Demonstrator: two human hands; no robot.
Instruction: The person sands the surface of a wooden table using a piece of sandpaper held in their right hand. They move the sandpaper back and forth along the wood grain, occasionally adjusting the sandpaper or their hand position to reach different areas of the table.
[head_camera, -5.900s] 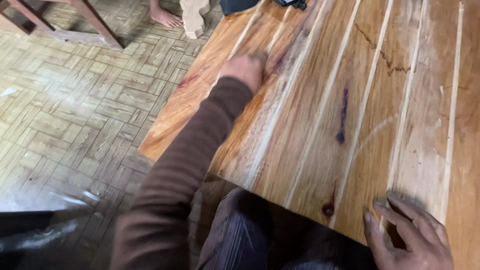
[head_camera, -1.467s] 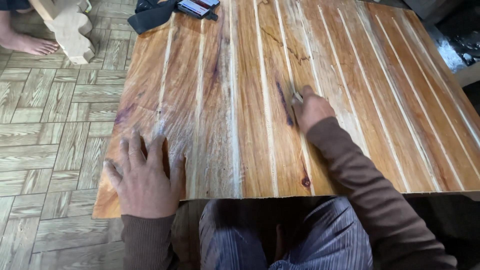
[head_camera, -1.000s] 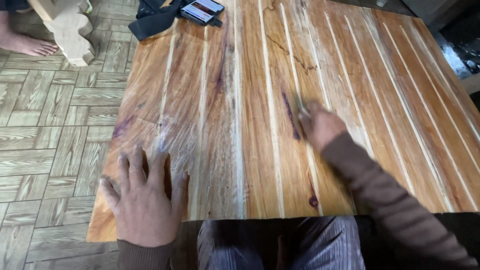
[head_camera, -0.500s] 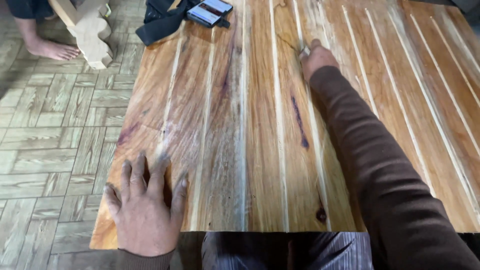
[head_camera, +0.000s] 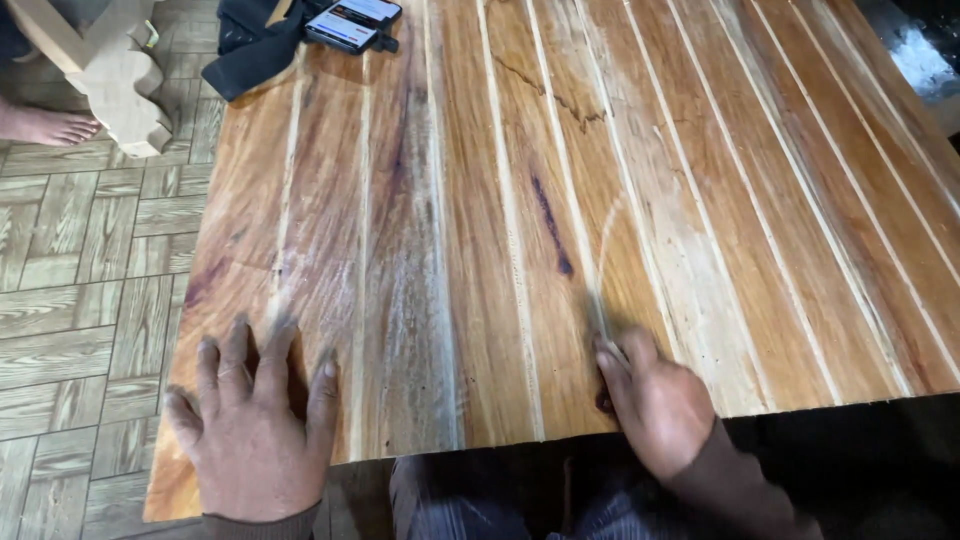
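- Right hand (head_camera: 655, 400) now back at near edge of worktop (head_camera: 600, 180), fingers curled on something unclear.
- Left hand (head_camera: 250, 420) flat, fingers spread, holding nothing.

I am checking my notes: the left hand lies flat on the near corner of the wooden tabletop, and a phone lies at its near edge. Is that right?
Not quite. The left hand does lie flat on the near corner of the wooden tabletop, but the phone lies at the far edge, beside a black cloth. The head view shows this.
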